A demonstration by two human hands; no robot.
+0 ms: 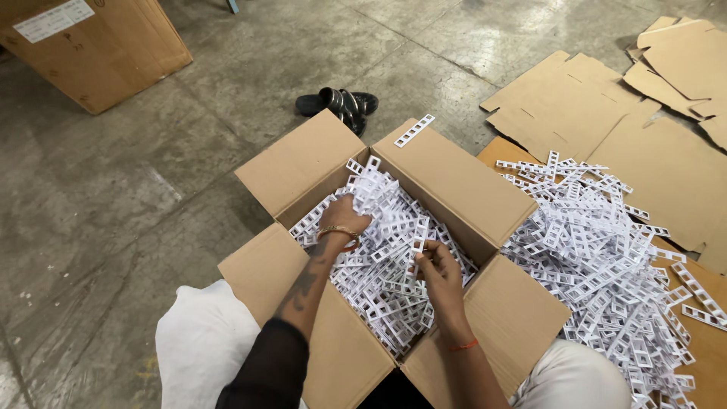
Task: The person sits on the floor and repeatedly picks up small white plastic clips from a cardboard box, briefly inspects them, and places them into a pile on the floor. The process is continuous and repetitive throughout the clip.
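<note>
Head view, looking down at an open cardboard box [454, 189] on the concrete floor [113, 204], flaps folded out, filled with white plastic strips [379, 280] with square cutouts. Left hand [347, 216] reaches in from the lower left, forearm angled up and to the right, wrist bent down, fingers dug into the strips at the far side of the box and closed on a bunch of them; fingertips are buried, so how many it holds can't be told. A bangle sits on that wrist, dark sleeve pushed up near the elbow. Right hand [439, 269] comes in from the lower right, forearm near vertical in frame, fingers curled and pinching one upright strip [419, 235] at its lower end, above the pile near the box centre. Thin red band on the right wrist. A second, loose heap of the same strips [598, 257] lies on flattened cardboard sheets [568, 106] just right of the box, partly cut off by the right and bottom edges. One single strip [414, 130] rests on the far flap. Black sandals [341, 102] on the floor beyond the box. Another closed carton [98, 53] top left, cropped by the frame. Person's knees in light fabric flank the box; torso out of view.
</note>
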